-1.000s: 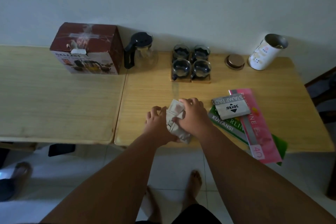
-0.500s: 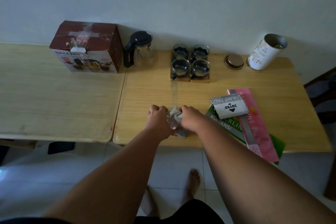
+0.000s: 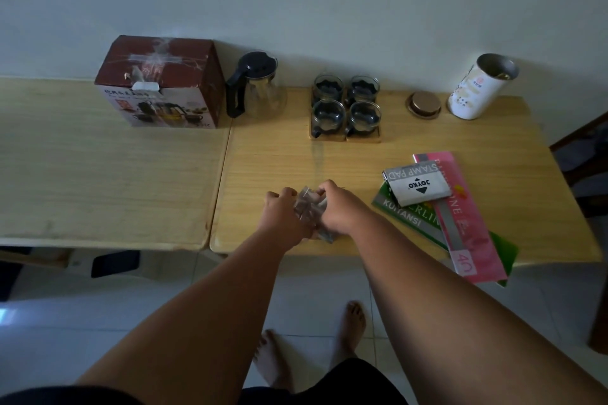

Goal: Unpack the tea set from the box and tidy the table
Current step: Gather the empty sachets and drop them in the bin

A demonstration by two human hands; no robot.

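A crumpled bundle of clear plastic wrapping (image 3: 307,207) sits near the front edge of the right table, squeezed between my left hand (image 3: 282,212) and my right hand (image 3: 339,209). Both hands are closed on it from either side. The brown tea set box (image 3: 161,82) stands shut at the back of the left table by the wall. Beside it stands a glass teapot (image 3: 258,89) with a black lid and handle. Several glass cups (image 3: 345,102) with black handles sit on wooden coasters (image 3: 345,136) further right.
A round copper lid (image 3: 424,103) and an open white canister (image 3: 482,87) stand at the back right. A stamp pad pouch (image 3: 416,184) lies on a pink booklet (image 3: 460,217) and green booklet (image 3: 414,222) that overhang the front edge. My bare feet show below.
The wrapping has been pressed into a smaller bundle. My right hand slid off its top to its right side, and both hands closed in tighter.
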